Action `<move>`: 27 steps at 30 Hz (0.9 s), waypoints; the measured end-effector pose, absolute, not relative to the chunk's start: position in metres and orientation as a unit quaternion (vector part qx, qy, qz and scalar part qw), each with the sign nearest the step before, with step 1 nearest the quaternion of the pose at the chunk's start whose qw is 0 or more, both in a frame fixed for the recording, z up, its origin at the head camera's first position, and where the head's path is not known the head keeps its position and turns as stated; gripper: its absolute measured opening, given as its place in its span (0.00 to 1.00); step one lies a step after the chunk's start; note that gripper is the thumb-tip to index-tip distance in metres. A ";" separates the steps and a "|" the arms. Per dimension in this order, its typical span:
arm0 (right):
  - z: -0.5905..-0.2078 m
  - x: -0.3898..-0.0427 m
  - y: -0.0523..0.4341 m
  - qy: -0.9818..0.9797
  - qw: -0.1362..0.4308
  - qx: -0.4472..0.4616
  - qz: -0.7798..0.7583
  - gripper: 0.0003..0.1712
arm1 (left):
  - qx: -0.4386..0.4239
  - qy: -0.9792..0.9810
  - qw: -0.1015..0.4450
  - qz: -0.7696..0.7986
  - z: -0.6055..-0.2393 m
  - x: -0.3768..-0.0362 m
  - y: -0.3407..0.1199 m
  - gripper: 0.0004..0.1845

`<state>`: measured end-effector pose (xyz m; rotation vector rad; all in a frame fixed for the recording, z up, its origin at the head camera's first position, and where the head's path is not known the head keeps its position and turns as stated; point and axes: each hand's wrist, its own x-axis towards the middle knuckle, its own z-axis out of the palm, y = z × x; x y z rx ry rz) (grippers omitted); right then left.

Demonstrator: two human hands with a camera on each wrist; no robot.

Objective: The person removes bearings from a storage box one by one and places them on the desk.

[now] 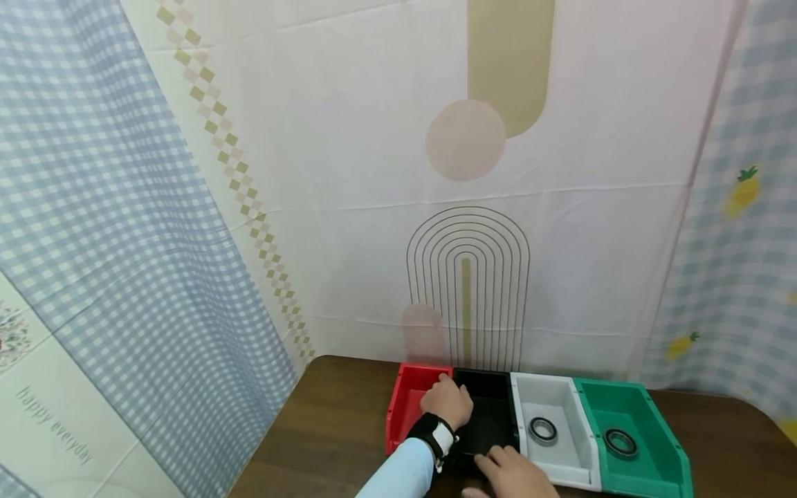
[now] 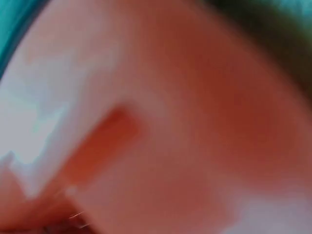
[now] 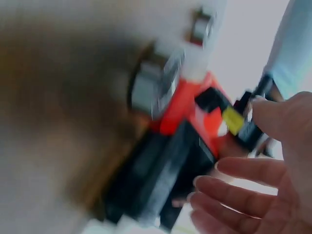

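A person's left hand (image 1: 447,403) rests on the wall between a red bin (image 1: 406,404) and a black bin (image 1: 492,415), its grip unclear. The right hand (image 1: 513,474), fingers straight and apart, touches the black bin's front edge on the wooden bench (image 1: 330,429).

Left hand (image 1: 447,401) knuckles-up; right hand (image 1: 513,474) with fingers (image 3: 229,195) straight.

A dark brown wooden table (image 1: 324,429) carries four plastic bins in a touching row: a red bin (image 1: 405,404) under the left hand (image 1: 447,402), a black bin (image 1: 492,415) between both hands, then a white bin (image 1: 563,432) and a green bin (image 1: 647,429) beyond the right hand (image 1: 513,474).
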<state>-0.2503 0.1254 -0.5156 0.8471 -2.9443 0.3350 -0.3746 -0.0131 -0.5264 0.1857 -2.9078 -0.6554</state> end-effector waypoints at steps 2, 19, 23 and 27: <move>-0.505 -0.249 0.132 -0.963 0.063 0.237 0.116 0.35 | 0.051 -0.972 0.069 -0.217 -0.525 -0.372 -0.016 0.33; -0.507 -0.244 0.231 -0.971 0.186 0.116 0.097 0.38 | -0.038 -0.946 0.033 -0.321 -0.505 -0.277 -0.067 0.46; -0.514 -0.242 0.240 -0.975 0.174 0.110 0.088 0.41 | -0.048 -0.944 -0.007 -0.327 -0.508 -0.257 -0.068 0.45; -0.515 -0.243 0.241 -0.980 0.149 0.104 0.085 0.44 | -0.061 -0.945 -0.017 -0.321 -0.514 -0.245 -0.067 0.44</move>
